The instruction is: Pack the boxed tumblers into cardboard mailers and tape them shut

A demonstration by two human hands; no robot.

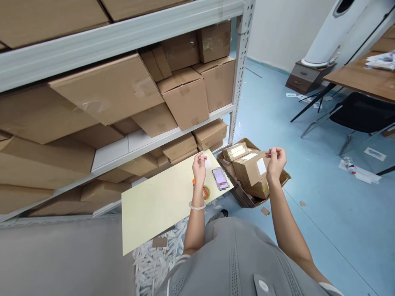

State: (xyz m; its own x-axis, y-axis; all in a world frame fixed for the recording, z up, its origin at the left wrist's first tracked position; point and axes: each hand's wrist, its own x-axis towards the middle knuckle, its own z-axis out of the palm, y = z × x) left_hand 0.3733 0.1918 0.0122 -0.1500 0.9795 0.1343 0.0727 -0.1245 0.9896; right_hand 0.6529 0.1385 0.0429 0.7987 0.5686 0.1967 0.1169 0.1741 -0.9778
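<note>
My left hand (pixel 199 167), with a pale bracelet (pixel 197 206) on the wrist, is raised over the right part of a cream board (pixel 154 209). Its fingers are curled together, and I see nothing held in them. Close by on the board are a white slip of paper (pixel 207 161), a phone (pixel 220 178) with a blurred screen, and a roll of tape (pixel 206 192) partly behind my wrist. My right hand (pixel 276 163) is held up in front of an open carton of parcels (pixel 251 166), thumb and fingertips closed with nothing visible between them.
A metal rack (pixel 242 78) packed with cardboard boxes (pixel 185 98) stands ahead and left. Shredded paper (pixel 151 267) lies below the board. To the right are a wooden table (pixel 358 78), a black chair (pixel 364 113), a small drawer cabinet (pixel 308 77) and scattered papers (pixel 375 153) on the blue floor.
</note>
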